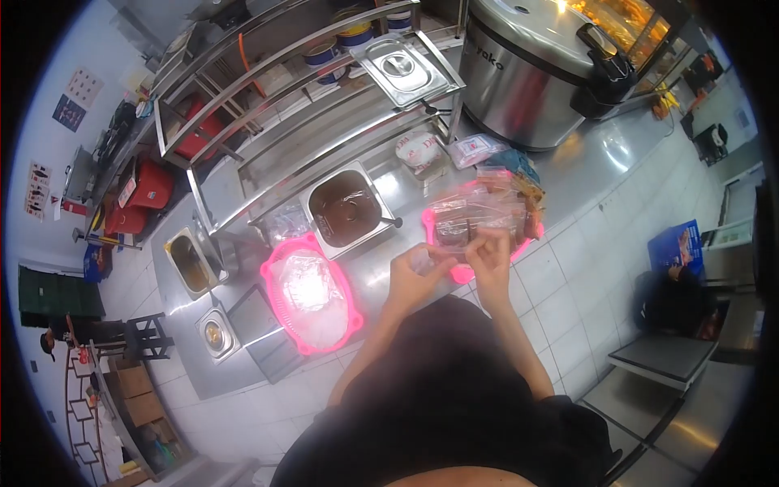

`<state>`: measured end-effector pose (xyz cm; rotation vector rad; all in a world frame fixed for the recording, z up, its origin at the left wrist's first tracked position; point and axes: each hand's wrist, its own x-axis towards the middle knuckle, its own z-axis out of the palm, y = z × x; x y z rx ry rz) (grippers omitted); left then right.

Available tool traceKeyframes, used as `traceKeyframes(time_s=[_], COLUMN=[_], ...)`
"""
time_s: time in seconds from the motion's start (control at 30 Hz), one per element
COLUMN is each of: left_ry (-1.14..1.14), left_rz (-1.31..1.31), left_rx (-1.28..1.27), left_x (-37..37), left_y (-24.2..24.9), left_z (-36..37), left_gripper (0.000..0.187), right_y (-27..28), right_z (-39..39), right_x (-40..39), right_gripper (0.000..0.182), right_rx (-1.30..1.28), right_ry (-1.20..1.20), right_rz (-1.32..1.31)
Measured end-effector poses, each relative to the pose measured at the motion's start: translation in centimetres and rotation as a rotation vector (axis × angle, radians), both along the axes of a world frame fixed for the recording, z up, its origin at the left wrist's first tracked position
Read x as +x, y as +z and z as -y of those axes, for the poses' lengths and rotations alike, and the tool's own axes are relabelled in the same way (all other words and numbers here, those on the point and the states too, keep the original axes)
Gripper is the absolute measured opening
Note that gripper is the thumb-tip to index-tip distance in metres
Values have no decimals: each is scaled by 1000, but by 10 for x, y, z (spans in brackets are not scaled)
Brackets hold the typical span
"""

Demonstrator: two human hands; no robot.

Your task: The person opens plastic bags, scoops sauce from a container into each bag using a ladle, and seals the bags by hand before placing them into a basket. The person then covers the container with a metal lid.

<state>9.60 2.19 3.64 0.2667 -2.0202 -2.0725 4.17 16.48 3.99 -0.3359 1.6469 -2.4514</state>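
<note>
My left hand (415, 276) and my right hand (492, 258) are close together in front of me, fingers pinched. Between them is a small clear plastic bag (439, 253), hard to make out against what lies behind. Just beyond my hands, a pink basket (461, 274) holds several flat clear bags of something brown (495, 207). To the left, a second pink basket (354, 312) contains a pile of clear plastic bags (304, 294). A deep steel pan of brown liquid (345, 213), with a handle sticking out, stands between the baskets.
A large steel cooker (519, 77) stands at the back right of the steel counter (389, 284). White packages (419, 152) lie near it. A metal rack (316, 81) with a lidded pan (399, 69) runs behind. Smaller steel pans (215, 333) sit at left.
</note>
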Motion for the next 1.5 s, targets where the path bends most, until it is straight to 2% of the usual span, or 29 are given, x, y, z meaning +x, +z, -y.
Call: traceKeyframes(time_s=[0.1, 0.17, 0.3, 0.33, 0.37, 0.4, 0.47, 0.5, 0.53, 0.6, 0.67, 0.73, 0.77, 0.8, 0.87, 0.93, 0.97, 1.03, 1.07, 1.13, 1.3, 1.4, 1.5], left_ry=[-58, -95, -79, -68, -57, -52, 23, 10, 18, 212, 187, -94, -165, -143, -87, -47, -32, -11, -6, 40, 200, 247, 370], left_rz=[67, 147, 159, 174, 189, 193, 214, 224, 224, 199, 266, 490, 446, 439, 311, 283, 260, 254, 257, 237, 239, 152, 158], left_rx=[87, -40, -80, -184, -287, -288, -431, -357, -358, -661, -599, 291, 492, 494, 698, 677, 651, 637, 625, 585, 576, 613, 478], left_x=[-3, -6, -13, -18, -23, -30, -46, -49, -48, -45, -33, -20, -15, -12, -5, 0, 1, 8, 11, 18, 32, 33, 31], left_y=[-6, -3, -18, -24, -32, -42, -65, -73, -71, -62, -50, -24, -8, 3, 18, 24, 26, 24, 22, 21, 29, 29, 30], left_z=[-15, -19, -25, -25, -25, -22, -13, -5, -1, 7, 16, 24, 28, 30, 32, 36, 39, 47, 52, 64, 81, 90, 93], left_gripper=[16, 16, 13, 14, 16, 16, 19, 27, 27, 34, 40, 45, 54, 54, 58, 60, 61, 59, 57, 54, 41, 36, 37], right_y=[-14, -11, -22, -27, -33, -40, -62, -71, -75, -81, -83, -69, -52, -31, 2, 33, 40, 47, 44, 36, 39, 45, 47], right_z=[-25, -32, -41, -42, -41, -38, -28, -23, -18, -7, -3, 7, 9, 13, 22, 36, 45, 62, 69, 83, 101, 111, 117], right_x=[4, 1, -17, -26, -37, -47, -68, -77, -85, -97, -100, -94, -89, -83, -69, -52, -45, -32, -32, -32, -31, -25, -18], right_gripper=[42, 42, 42, 42, 41, 41, 42, 43, 43, 45, 46, 48, 50, 52, 55, 57, 57, 54, 54, 50, 44, 40, 41], right_rx=[8, 67, 197, 196, 368, 540, 605, 673, 671, 750, 785, 814, 915, 1001, 974, 567, 560, 491, 485, 315, 336, 383, 303], right_ry=[92, 106, 195, 200, 234, 267, 213, 152, 159, 131, 108, 92, -61, -222, -182, 274, 289, 495, 507, 523, 511, 382, 321], right_rz=[54, 27, -21, -19, -80, -142, -138, -136, -140, -163, -256, -352, -582, -814, -786, -377, -386, -225, -232, -100, -133, -245, -225])
